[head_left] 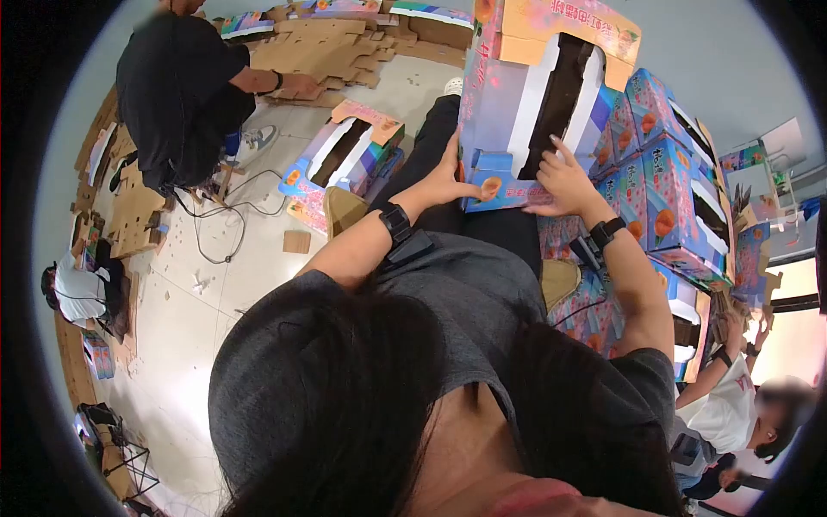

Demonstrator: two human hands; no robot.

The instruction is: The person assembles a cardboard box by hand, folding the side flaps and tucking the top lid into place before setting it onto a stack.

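A printed cardboard fruit box (508, 95) with a long cut-out opening stands tilted over my legs, pink at its far end and blue-purple nearer me. My left hand (444, 179) grips its lower left corner, the thumb on the front face and the fingers along the side. Against the lower right of the front face lies my right hand (564, 183). Its index finger stretches up to the edge of the opening, and its thumb is spread toward the bottom edge. Inside the opening it is dark, so the contents cannot be made out.
Several similar boxes (655, 185) are stacked at my right. Another box (332, 159) sits on the floor to the left, near a small cardboard piece (296, 242). Flattened cardboard (319, 52) lies beyond, beside a crouching person (181, 95). Black cables (228, 257) cross the tiles. Other people work at both sides.
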